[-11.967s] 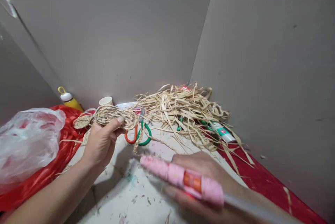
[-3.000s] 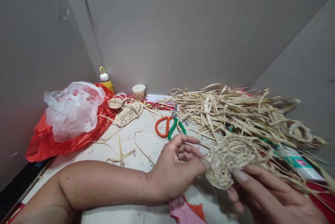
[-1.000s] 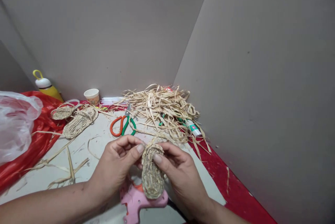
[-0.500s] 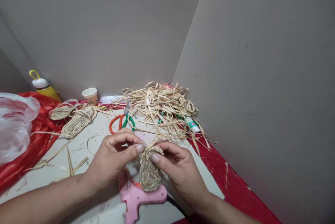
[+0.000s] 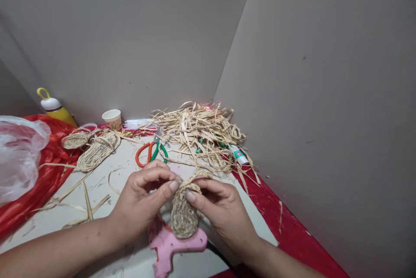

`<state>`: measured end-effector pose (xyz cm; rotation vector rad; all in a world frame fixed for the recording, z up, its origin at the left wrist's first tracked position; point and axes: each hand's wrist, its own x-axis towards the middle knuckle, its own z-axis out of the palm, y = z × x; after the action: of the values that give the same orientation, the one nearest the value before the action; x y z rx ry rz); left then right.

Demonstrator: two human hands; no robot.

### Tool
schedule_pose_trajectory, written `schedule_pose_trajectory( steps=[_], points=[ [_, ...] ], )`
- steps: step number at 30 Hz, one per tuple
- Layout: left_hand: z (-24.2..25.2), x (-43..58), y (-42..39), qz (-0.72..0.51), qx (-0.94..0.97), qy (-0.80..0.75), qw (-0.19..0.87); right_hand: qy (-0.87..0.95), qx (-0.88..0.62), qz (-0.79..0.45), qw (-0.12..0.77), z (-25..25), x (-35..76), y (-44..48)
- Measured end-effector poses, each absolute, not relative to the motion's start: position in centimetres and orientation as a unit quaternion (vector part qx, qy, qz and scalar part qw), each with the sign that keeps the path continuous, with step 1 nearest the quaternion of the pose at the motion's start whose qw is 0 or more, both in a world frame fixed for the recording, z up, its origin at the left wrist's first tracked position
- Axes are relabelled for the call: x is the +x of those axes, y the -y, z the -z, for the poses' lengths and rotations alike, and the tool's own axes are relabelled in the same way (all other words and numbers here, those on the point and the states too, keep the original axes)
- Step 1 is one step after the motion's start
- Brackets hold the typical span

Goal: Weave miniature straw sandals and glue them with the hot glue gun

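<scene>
Between my two hands hangs a small woven straw sole [image 5: 184, 216], its rounded end pointing down over a pink glue gun [image 5: 178, 243]. My left hand [image 5: 151, 195] pinches the upper left edge between thumb and index finger. On the other side, my right hand [image 5: 216, 202] grips the top, its thumb on the braided strip that crosses there. Part of the braid runs up behind the right fingers. The glue gun lies on the pale board [image 5: 130, 260] just below the sole.
Scissors [image 5: 151, 152] with orange and green handles lie beyond my hands, near a heap of straw [image 5: 198, 130]. Leftward are woven soles [image 5: 99, 150], a paper cup [image 5: 112, 118], a red bag [image 5: 61, 156] and a yellow bottle [image 5: 60, 113]. Grey walls stand behind and right.
The woven sole has shifted slightly left, its lower end swinging the same way. My right thumb has moved a little left with it. Both hands keep their hold.
</scene>
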<state>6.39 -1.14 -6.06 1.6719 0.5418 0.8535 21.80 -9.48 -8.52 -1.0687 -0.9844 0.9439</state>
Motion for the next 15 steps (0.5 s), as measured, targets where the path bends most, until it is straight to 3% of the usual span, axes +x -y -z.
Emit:
schedule_pose_trajectory(
  steps=[11,15],
  points=[
    [5.8,6.4,1.1,-0.219,0.609,-0.301,0.7,0.449,-0.513,-0.385,0.622,9.1,21.9,9.0],
    [6.3,6.8,0.9,-0.247,0.56,-0.304,0.73,0.493,-0.538,-0.369,0.576,7.7,22.1,9.0]
  ],
)
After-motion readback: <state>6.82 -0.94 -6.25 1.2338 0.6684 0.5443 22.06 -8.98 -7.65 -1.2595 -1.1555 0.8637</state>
